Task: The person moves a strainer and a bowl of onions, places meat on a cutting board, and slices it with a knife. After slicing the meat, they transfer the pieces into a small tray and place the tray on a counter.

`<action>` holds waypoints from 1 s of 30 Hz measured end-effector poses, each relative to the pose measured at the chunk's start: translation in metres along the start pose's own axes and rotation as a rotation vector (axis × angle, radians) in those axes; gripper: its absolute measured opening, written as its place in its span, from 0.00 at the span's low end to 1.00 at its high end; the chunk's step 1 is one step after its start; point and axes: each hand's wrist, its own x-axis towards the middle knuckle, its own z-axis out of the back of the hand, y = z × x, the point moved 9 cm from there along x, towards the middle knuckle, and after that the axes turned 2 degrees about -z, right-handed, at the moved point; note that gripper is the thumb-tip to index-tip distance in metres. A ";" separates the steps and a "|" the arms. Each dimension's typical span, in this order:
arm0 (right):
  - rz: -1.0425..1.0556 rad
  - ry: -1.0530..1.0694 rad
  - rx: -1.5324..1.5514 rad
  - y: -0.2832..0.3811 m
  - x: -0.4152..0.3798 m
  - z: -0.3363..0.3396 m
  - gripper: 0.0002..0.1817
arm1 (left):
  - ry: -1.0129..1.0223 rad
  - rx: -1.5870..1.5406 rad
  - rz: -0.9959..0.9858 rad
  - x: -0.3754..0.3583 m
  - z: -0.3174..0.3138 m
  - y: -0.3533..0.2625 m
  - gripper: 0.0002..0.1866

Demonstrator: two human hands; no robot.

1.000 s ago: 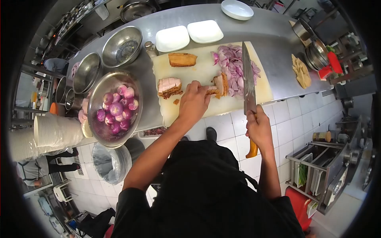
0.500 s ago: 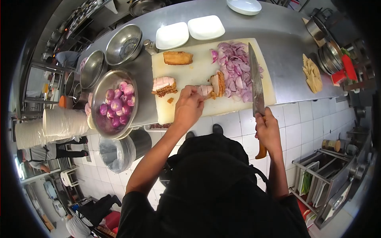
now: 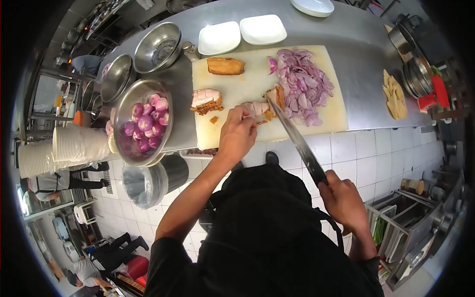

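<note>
My left hand [image 3: 238,132] is closed on a piece of pork belly [image 3: 256,109] near the front edge of the white cutting board [image 3: 247,64]. My right hand [image 3: 342,202] grips a large knife [image 3: 299,142], its handle mostly hidden in the fist. The blade slants up and left, its tip at a browned, crisp-skinned pork slice [image 3: 278,96]; whether it touches cannot be made out. Another cut pork chunk [image 3: 207,100] lies on the board's left side, with a whole browned block [image 3: 225,66] behind it. Sliced red onion [image 3: 302,86] is heaped to the right.
Left of the board, a metal colander [image 3: 168,121] holds peeled red onions [image 3: 145,122], with steel bowls [image 3: 157,48] behind. Two white dishes [image 3: 219,38] stand beyond the board. Tan flat pieces [image 3: 394,95] lie at right. A lined bin [image 3: 145,184] stands below; other people work at left.
The knife has swung from upright beside the onion to a slant, its tip now at the pork. My right hand has moved down and right; my left hand stays at the meat.
</note>
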 end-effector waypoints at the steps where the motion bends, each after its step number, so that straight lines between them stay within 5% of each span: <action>1: -0.004 0.021 -0.028 0.002 -0.006 -0.002 0.09 | 0.002 -0.013 0.037 -0.001 0.000 0.002 0.06; 3: 0.040 -0.023 -0.059 0.008 -0.014 -0.005 0.08 | 0.006 -0.039 0.115 -0.007 0.001 0.003 0.05; 6: 0.109 -0.053 -0.063 0.006 -0.017 -0.019 0.08 | 0.172 -0.381 0.604 -0.036 -0.004 0.029 0.06; 9: 0.169 -0.108 -0.093 0.006 -0.013 -0.040 0.07 | 0.066 -0.492 0.677 -0.065 0.012 0.062 0.09; 17: 0.276 -0.076 -0.214 0.023 -0.001 -0.089 0.07 | -0.134 -0.204 0.426 -0.058 0.043 0.068 0.08; 30: 0.173 -0.029 -0.342 0.029 0.003 -0.117 0.07 | -0.301 -0.376 0.394 -0.062 0.093 0.049 0.09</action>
